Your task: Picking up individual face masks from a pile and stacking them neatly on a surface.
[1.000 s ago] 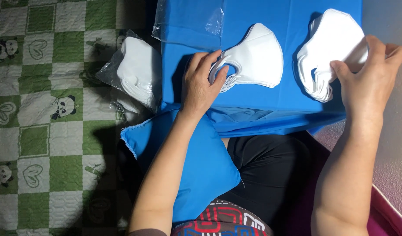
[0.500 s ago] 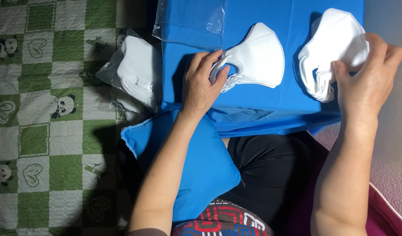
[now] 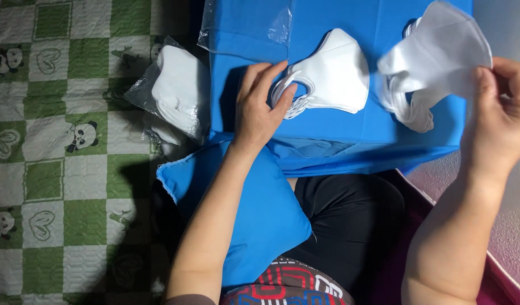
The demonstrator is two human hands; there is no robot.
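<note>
A blue cloth (image 3: 339, 141) covers a raised surface in front of me. My left hand (image 3: 259, 107) rests on it, fingertips pressing the ear loops of a small stack of white folded face masks (image 3: 333, 76). My right hand (image 3: 500, 107) pinches one white mask (image 3: 440, 51) by its edge and holds it lifted above another stack of white masks (image 3: 409, 110), which it mostly hides. The lifted mask is blurred.
A clear plastic bag of white masks (image 3: 178, 93) lies left of the blue surface. An empty clear bag (image 3: 246, 25) sits on the cloth's far left corner. A green and white quilt with pandas (image 3: 62, 141) covers the floor. A blue cushion (image 3: 254, 214) lies on my lap.
My right hand has picked one mask off the right stack and lifted it toward the left. The left hand stays on the middle stack.
</note>
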